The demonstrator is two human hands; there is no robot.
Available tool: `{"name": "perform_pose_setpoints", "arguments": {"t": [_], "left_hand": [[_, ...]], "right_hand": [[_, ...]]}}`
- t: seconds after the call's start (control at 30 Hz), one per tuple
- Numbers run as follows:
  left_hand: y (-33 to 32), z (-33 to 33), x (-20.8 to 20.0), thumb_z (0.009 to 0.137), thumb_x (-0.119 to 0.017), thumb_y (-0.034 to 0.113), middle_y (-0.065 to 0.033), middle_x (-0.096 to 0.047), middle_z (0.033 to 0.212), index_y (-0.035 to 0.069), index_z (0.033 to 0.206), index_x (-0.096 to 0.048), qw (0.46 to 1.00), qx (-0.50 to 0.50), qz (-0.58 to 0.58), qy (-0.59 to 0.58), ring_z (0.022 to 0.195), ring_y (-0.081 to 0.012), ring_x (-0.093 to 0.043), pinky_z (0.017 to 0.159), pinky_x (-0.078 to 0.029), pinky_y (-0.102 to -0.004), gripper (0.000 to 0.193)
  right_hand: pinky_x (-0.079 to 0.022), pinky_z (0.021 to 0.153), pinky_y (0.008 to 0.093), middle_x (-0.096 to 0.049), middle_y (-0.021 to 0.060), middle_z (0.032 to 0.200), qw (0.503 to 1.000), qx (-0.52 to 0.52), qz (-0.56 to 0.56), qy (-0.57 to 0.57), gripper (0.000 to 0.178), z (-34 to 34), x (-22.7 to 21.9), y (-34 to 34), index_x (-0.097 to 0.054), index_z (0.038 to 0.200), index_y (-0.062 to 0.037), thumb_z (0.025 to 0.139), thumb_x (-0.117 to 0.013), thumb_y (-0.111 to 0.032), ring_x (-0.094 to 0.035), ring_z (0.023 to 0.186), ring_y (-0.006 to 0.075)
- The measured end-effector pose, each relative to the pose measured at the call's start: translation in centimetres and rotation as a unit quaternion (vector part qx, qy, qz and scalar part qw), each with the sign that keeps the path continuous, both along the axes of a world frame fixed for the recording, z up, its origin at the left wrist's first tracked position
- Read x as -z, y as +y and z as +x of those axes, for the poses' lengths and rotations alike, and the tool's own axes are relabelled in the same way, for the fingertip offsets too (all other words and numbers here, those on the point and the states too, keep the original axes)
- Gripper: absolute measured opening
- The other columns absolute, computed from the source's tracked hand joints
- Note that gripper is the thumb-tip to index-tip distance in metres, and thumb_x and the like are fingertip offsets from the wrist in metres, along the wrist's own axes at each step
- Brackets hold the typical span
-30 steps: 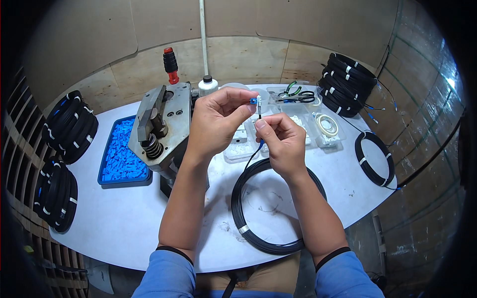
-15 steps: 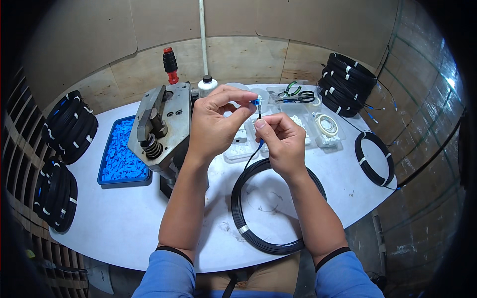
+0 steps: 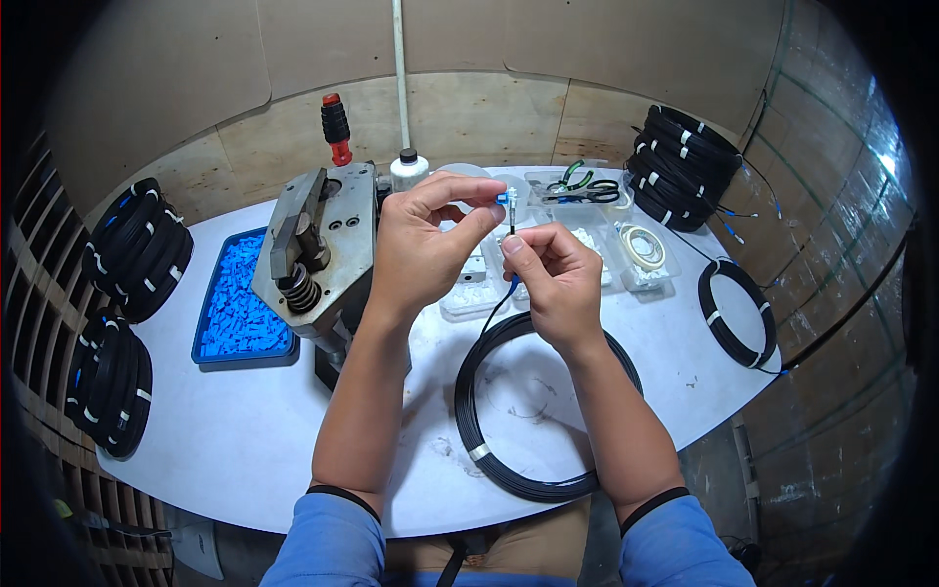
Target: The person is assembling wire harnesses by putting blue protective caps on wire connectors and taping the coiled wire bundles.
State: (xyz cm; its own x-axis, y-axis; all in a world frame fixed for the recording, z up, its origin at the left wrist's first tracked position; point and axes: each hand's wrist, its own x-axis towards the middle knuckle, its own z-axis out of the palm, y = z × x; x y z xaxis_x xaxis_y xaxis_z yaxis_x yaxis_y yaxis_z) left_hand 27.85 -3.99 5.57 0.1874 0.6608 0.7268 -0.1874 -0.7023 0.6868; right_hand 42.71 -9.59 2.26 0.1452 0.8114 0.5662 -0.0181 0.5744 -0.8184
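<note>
Above the middle of the table my left hand (image 3: 426, 240) pinches a small blue plastic piece (image 3: 503, 199) between thumb and forefinger. My right hand (image 3: 558, 279) is closed on a thin black cable (image 3: 512, 229), just below its end. That end carries a small whitish connector (image 3: 514, 199), which stands upright right beside the blue piece. Whether the two touch I cannot tell. A blue sleeve sits on the cable under my right hand, and the cable runs down to a black cable coil (image 3: 469, 391) lying beneath my right forearm.
A metal press (image 3: 328, 235) stands left of my hands. Beyond it lies a blue tray (image 3: 201, 338) of small blue pieces. Clear boxes (image 3: 469, 308), a tape roll (image 3: 642, 247) and scissors (image 3: 597, 189) sit behind my hands. Black coils (image 3: 685, 166) are stacked at both sides.
The small whitish connector shows a little more clearly beside the blue piece, which looks slightly turned. Both hands have stayed in almost the same place.
</note>
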Motion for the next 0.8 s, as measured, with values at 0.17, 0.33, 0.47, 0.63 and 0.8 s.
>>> {"name": "perform_pose_setpoints", "arguments": {"t": [0.17, 0.33, 0.47, 0.63, 0.8], "left_hand": [[-0.06, -0.05, -0.02, 0.079, -0.073, 0.005, -0.0077, -0.071, 0.092, 0.005, 0.101, -0.075, 1.000, -0.002, -0.006, 0.003, 0.084, -0.0135, -0.067, 0.070, -0.051, -0.0261, 0.022], [-0.10, 0.02, -0.10, 0.079, -0.073, 0.005, -0.0080, -0.071, 0.093, 0.005, 0.101, -0.075, 1.000, 0.000, -0.006, 0.004, 0.084, -0.0134, -0.067, 0.070, -0.051, -0.0261, 0.022], [0.03, 0.03, 0.02, 0.078, -0.072, 0.003, -0.0083, -0.071, 0.094, 0.005, 0.100, -0.075, 1.000, 0.006, 0.002, -0.003, 0.085, -0.0132, -0.067, 0.071, -0.052, -0.0256, 0.022], [0.06, 0.03, 0.01, 0.078, -0.072, 0.001, -0.0079, -0.071, 0.095, 0.005, 0.099, -0.075, 1.000, 0.008, 0.010, -0.004, 0.085, -0.0131, -0.067, 0.071, -0.052, -0.0257, 0.022], [0.07, 0.05, 0.08, 0.079, -0.072, 0.002, -0.0066, -0.071, 0.093, 0.005, 0.101, -0.075, 1.000, 0.016, -0.008, -0.012, 0.084, -0.0126, -0.067, 0.072, -0.052, -0.0260, 0.022]], "right_hand": [[-0.045, 0.060, 0.0200, -0.063, -0.0008, 0.073, 1.000, 0.000, 0.001, -0.003, 0.014, -0.02, 0.02, 0.03, -0.066, 0.090, -0.0016, 0.092, -0.069, -0.015, -0.056, 0.066, 0.0037], [-0.045, 0.060, 0.0200, -0.063, -0.0007, 0.073, 1.000, -0.002, 0.005, -0.001, 0.013, -0.01, 0.00, 0.01, -0.066, 0.090, -0.0015, 0.092, -0.069, -0.014, -0.056, 0.066, 0.0037], [-0.045, 0.060, 0.0201, -0.063, -0.0005, 0.074, 1.000, -0.002, 0.000, 0.000, 0.013, -0.05, -0.04, -0.04, -0.066, 0.090, -0.0014, 0.092, -0.069, -0.014, -0.056, 0.066, 0.0037], [-0.045, 0.061, 0.0201, -0.063, -0.0006, 0.074, 1.000, 0.000, 0.000, -0.002, 0.013, 0.04, 0.07, 0.04, -0.066, 0.090, -0.0016, 0.092, -0.068, -0.014, -0.056, 0.066, 0.0037], [-0.045, 0.060, 0.0200, -0.063, -0.0009, 0.073, 1.000, -0.001, 0.001, -0.003, 0.014, 0.01, 0.06, 0.04, -0.066, 0.090, -0.0017, 0.092, -0.069, -0.015, -0.055, 0.066, 0.0036]]}}
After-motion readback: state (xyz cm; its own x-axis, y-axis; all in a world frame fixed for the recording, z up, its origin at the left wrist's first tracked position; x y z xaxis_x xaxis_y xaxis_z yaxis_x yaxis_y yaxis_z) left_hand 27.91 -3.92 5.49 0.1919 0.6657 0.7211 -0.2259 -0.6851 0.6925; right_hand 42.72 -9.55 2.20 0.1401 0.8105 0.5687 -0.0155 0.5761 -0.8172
